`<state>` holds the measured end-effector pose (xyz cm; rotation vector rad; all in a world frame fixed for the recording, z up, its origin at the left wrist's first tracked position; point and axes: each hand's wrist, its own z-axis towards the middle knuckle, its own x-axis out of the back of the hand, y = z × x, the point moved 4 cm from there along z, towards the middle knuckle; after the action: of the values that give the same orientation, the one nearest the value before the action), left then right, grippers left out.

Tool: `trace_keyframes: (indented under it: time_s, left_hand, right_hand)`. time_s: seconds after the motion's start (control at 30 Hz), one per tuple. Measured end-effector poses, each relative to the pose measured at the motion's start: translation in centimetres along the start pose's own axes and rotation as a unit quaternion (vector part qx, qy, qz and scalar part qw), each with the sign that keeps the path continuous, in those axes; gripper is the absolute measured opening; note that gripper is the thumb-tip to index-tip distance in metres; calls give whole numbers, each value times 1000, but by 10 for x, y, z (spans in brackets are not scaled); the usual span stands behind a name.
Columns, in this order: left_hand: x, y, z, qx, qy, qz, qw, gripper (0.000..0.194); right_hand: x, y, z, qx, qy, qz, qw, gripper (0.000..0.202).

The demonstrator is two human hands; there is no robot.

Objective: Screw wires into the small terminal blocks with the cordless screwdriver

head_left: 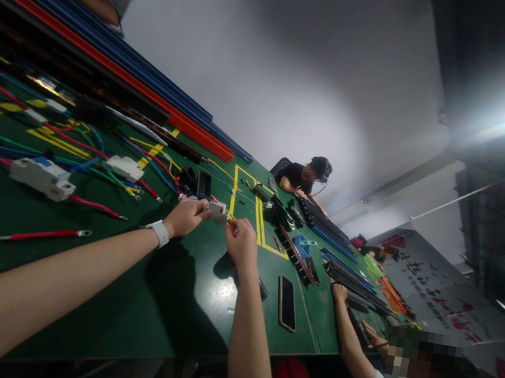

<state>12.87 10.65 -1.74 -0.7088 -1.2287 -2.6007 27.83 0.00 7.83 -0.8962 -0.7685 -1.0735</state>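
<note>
My left hand (186, 216), with a white band (160, 233) at its wrist, grips a small white circuit breaker (218, 212) above the green table. Close against the breaker's right end, my right hand (243, 245) is closed around something thin with red and yellow on it. Fingers cover most of that thing, so its kind does not show. Below my right forearm lies a dark object (261, 288), partly hidden. More white circuit breakers (44, 177) with coloured wires lie to the left. A short red cable (44, 235) with a metal lug rests in front of them.
A phone (286, 302) lies right of my forearm. Long blue and orange strips (198, 135) line the table's far side. Black parts and a small blue bin (302, 245) stand ahead. Co-workers sit at the far end, at right and across the table at upper left.
</note>
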Motion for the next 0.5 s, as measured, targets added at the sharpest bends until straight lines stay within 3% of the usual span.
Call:
trace_keyframes:
  time_s: [0.27, 0.5]
  left_hand:
    - [-3, -4, 1, -4, 3, -13, 1000, 37]
    - [-3, -2, 0, -3, -3, -31, 999, 33]
  right_hand:
    - [8, 4, 8, 43, -46, 29, 998, 14]
    - [10, 8, 11, 53, -43, 46, 997, 15]
